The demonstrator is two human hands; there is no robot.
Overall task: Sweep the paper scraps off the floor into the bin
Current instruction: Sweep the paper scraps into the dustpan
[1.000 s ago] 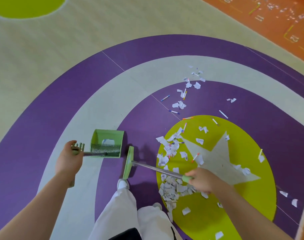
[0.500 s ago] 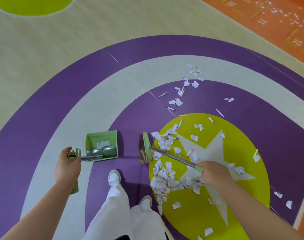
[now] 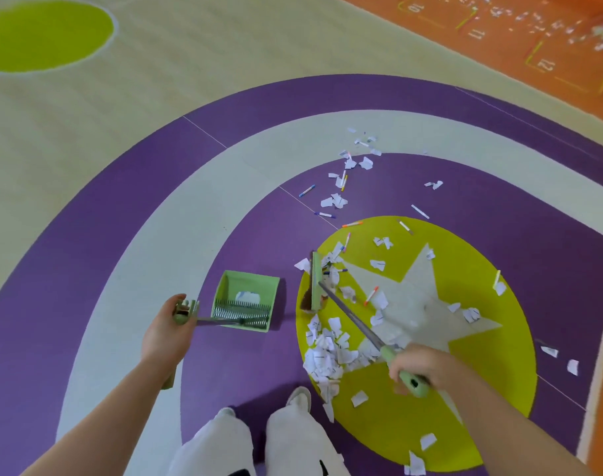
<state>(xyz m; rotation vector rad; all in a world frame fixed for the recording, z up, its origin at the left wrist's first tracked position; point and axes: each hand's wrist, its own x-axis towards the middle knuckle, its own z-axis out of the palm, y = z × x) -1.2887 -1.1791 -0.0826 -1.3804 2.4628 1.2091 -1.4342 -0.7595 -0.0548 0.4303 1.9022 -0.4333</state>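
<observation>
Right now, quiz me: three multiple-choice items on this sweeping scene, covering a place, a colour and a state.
1. Where is the dustpan relative to the broom head?
A. To its left
B. To its right
C. Under it

2. What colour is the dustpan?
A. Red
B. Light green
C. Black

3. What is the right hand doing?
A. Hanging idle
B. Pressing flat on the floor
C. Gripping the broom handle

Answers: 1 A, the dustpan sits left of the broom head with a gap between; 2 B, its walls are light green; 3 C, fingers curl round the handle.

We see bright, even light; soft shadows fall left of the dustpan [image 3: 246, 298]; wide-angle edges curve, far corner blurs.
</observation>
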